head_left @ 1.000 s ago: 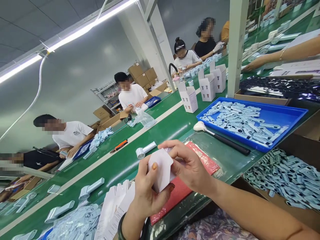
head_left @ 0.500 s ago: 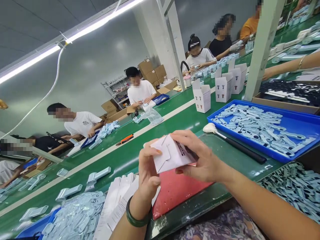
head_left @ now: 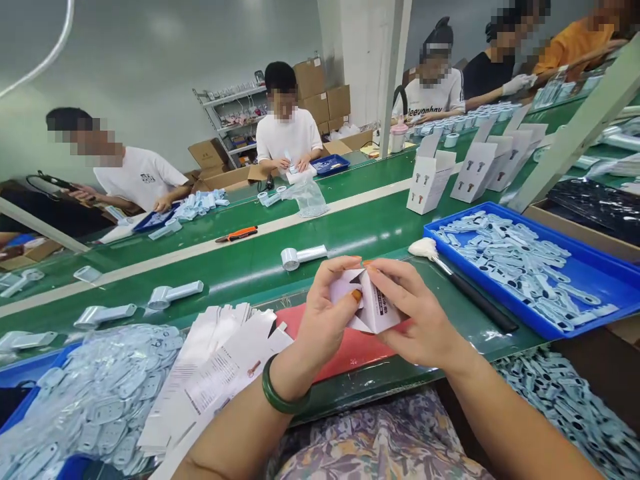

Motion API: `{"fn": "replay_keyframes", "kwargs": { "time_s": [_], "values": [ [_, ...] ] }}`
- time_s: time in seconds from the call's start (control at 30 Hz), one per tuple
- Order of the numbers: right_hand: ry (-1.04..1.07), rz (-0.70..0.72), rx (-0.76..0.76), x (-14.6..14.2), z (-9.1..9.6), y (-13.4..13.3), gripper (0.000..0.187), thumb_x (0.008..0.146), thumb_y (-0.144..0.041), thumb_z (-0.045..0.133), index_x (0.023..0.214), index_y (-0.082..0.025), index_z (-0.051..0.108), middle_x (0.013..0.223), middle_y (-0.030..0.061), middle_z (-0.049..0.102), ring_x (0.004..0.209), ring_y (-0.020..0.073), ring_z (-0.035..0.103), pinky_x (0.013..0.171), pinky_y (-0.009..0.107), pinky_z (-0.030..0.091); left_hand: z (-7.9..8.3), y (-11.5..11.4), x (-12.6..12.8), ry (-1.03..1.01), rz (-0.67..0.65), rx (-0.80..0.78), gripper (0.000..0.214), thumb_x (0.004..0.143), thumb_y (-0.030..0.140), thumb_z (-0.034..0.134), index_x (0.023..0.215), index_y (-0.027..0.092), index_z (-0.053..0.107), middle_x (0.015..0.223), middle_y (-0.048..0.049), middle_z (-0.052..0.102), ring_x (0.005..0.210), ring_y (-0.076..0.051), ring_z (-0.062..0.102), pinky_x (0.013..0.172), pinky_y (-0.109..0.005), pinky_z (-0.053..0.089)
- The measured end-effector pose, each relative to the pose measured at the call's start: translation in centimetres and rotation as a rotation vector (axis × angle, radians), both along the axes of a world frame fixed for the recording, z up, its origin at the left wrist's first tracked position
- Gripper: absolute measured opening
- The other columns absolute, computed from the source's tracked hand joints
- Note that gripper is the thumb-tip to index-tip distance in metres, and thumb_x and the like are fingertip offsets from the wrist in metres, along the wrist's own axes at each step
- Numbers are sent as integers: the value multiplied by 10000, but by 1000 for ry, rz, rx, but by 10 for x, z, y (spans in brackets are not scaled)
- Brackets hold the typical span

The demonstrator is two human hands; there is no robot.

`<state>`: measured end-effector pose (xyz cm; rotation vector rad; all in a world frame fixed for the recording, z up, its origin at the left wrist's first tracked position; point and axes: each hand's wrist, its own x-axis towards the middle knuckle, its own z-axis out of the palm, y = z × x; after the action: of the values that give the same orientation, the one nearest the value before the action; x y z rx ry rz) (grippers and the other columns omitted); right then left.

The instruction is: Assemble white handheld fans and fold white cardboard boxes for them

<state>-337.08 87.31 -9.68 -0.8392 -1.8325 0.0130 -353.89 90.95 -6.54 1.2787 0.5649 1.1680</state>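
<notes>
Between both hands I hold a small white printed carton (head_left: pixel 371 303), its end with folded flaps turned toward me. My left hand (head_left: pixel 330 313) grips its left side, the thumb pressing on the end flaps. My right hand (head_left: pixel 417 313) is wrapped round the other side, fingertips along the top edge. Below the carton lies a red sheet (head_left: pixel 345 357) on the bench. To the left of my left hand is a stack of flat, unfolded white cartons (head_left: pixel 215 373). Inside the carton nothing can be seen.
A blue tray (head_left: pixel 595 267) of light-blue parts stands right, beside a black-handled brush (head_left: pixel 470 293). Several open white cartons (head_left: pixel 430 177) stand behind it. Blue handled pieces (head_left: pixel 300 257) lie on the green belt (head_left: pixel 250 273). A bag of light-blue plates (head_left: pixel 115 400) sits left. Co-workers (head_left: pixel 287 133) sit opposite.
The view has levelled and swung. My left thumb has moved onto the carton's end, where a flap that lay flat now shows a dark gap. Another handled piece has come into view behind my hands.
</notes>
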Motion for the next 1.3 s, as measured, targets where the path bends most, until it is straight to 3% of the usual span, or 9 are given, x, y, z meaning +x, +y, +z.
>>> {"fn": "replay_keyframes", "kwargs": {
  "time_s": [0.3, 0.4, 0.5, 0.57, 0.73, 0.9, 1.0, 1.13, 1.3],
  "values": [
    [1, -13, 22, -2, -2, -2, 817, 913, -200, 646, 1634, -397, 316, 1478, 110, 508, 1359, 338, 544, 1153, 592, 461, -5, 9, -9, -194, -141, -100, 576, 834, 381, 775, 1387, 327, 621, 1285, -62, 680, 1027, -221, 669, 870, -325, 565],
    [22, -43, -50, -7, -2, 0, 819, 983, -482, 613, 1677, -336, 206, 1589, 132, 438, 1465, 370, 444, 1228, 626, 362, -10, 4, 3, -327, -105, -100, 625, 864, 552, 736, 1421, 307, 593, 1406, -84, 649, 1081, -247, 679, 942, -377, 562],
    [78, -48, -126, -9, -1, 6, 868, 983, -762, 359, 1689, -295, 164, 1682, 127, 345, 1552, 393, 324, 1270, 648, 262, -14, -4, 19, -398, -38, -126, 655, 883, 701, 648, 1365, 258, 632, 1365, -103, 672, 1163, -291, 666, 1003, -429, 548],
    [120, -38, -131, -11, -2, 8, 838, 985, -784, 238, 1676, -310, 226, 1694, 100, 344, 1578, 386, 279, 1288, 648, 203, -13, -3, 24, -379, 1, -128, 695, 865, 765, 624, 1318, 239, 655, 1324, -111, 688, 1218, -316, 643, 1028, -444, 536],
    [153, 10, -146, -22, -10, 2, 871, 991, -762, 318, 1695, -299, 101, 1763, 85, 153, 1615, 372, 169, 1288, 631, 228, 4, 23, 24, -411, 116, 34, 711, 879, 818, 542, 1299, 259, 669, 1422, -91, 646, 1398, -290, 524, 1078, -377, 499],
    [269, -72, -148, -19, -9, 4, 887, 953, -830, 240, 1678, -320, 203, 1755, 66, 200, 1617, 367, 162, 1297, 632, 187, -2, 12, 31, -377, -49, 5, 792, 833, 805, 628, 1444, 304, 562, 1521, -94, 568, 1393, -330, 539, 1136, -431, 476],
    [245, -75, -173, -11, -5, 12, 903, 947, -838, 263, 1689, -345, 113, 1763, 66, 164, 1606, 377, 202, 1270, 635, 265, -16, 1, 34, -364, 5, 79, 809, 850, 846, 543, 1423, 276, 564, 1510, -122, 558, 1333, -342, 576, 1105, -459, 500],
    [234, -206, -65, 5, 2, 22, 841, 979, -806, 178, 1662, -326, 278, 1727, 74, 280, 1596, 376, 236, 1277, 630, 233, -36, 2, 34, -230, -87, 176, 975, 731, 670, 845, 1522, 340, 380, 1495, -124, 543, 1346, -352, 567, 1125, -502, 488],
    [465, -358, 117, -8, -18, 14, 561, 1033, -662, 413, 1413, -304, 619, 1340, 120, 643, 1297, 326, 595, 1111, 545, 474, -22, 52, 26, -299, 259, 183, 833, 597, 455, 1000, 1303, 321, 580, 1302, -52, 655, 1141, -243, 666, 959, -333, 552]
  ]
}}
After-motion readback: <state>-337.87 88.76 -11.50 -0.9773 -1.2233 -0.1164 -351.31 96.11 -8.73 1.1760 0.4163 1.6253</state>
